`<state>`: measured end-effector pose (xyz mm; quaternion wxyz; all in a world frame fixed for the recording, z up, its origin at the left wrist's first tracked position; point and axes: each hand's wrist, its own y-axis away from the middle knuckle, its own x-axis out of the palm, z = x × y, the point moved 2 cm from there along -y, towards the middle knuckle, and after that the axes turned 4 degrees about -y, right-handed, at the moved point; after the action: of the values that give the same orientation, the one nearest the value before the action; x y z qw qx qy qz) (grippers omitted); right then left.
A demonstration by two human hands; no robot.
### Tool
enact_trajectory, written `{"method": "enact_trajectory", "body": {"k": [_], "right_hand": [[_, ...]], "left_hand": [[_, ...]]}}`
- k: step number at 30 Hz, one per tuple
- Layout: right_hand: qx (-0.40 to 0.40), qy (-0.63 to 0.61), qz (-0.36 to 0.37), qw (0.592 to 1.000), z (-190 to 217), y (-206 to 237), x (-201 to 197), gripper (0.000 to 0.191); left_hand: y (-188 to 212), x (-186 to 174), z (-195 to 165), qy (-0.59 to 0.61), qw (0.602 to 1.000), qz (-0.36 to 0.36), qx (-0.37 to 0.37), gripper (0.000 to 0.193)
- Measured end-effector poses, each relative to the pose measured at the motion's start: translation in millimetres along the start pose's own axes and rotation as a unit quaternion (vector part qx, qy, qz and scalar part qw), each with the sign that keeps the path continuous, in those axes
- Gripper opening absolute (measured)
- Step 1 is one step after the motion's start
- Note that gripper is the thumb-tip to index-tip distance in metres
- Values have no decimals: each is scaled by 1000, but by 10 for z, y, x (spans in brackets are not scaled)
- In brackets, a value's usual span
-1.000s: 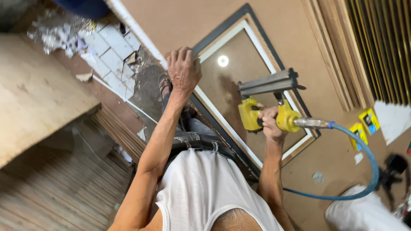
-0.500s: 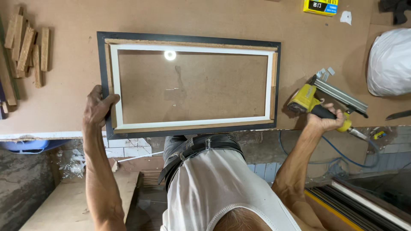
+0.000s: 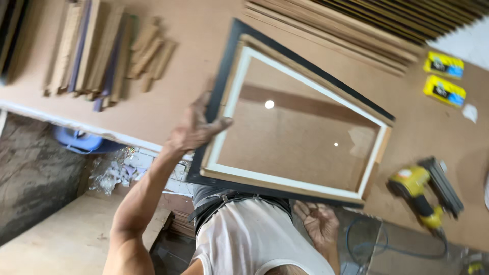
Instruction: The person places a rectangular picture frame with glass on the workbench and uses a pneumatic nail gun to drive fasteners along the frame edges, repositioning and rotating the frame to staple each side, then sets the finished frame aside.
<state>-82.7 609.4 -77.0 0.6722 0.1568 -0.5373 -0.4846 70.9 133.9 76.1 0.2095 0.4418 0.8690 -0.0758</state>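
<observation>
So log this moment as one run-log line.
left hand: grips picture frame edge | right hand: open under frame's near edge | frame: tilted up off workbench | nail gun: lying on bench, untouched

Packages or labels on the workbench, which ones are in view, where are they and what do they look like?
Upper yellow package: far right of the board top, flat rectangle, yellow with black and blue patches.
Lower yellow package: just below it, same shape and colours.
Nail gun label: small round pale patch on the yellow tool body.
</observation>
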Motion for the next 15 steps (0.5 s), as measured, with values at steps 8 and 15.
{"method": "enact_trajectory", "body": {"k": [8, 15], "right_hand": [[-125, -57, 253, 958, -999, -606, 1888, 24], [-114, 204, 351, 907, -2024, -1709, 5167, 20]], "left_hand": [[946, -2024, 797, 111, 982, -76, -131, 69], [1766, -3573, 1958, 190, 862, -470, 12, 83]]}}
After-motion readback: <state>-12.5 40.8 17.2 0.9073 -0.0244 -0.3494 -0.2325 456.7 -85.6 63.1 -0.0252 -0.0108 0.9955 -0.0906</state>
